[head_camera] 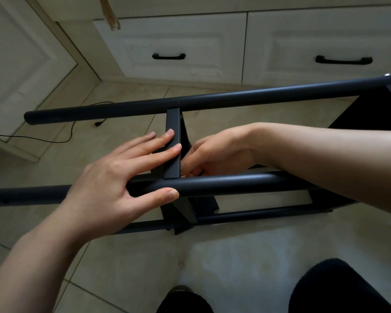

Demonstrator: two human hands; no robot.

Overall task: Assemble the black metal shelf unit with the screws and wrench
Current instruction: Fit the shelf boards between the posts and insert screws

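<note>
Dark-clad knees [339, 288] sit nearest the camera, at the bottom edge, above a pale tiled floor [235, 256]. Just beyond them the black metal shelf unit [235, 184] lies on its side on the floor, its long round tubes running left to right, one near and one far. A flat black crossbar [173, 143] spans between the two tubes. The left hand [120, 177] is spread, fingers laid across the crossbar and thumb hooked under the near tube. The right hand [212, 154] is curled just right of the crossbar, fingertips pinched together at its joint with the near tube; whether they hold a screw cannot be seen. No wrench is visible. The frame looks partly assembled: tubes, lower rails and a panel at far right are joined, while an empty screw hole [6, 201] shows at the near tube's left end. White cabinet drawers [178, 48] stand behind.
</note>
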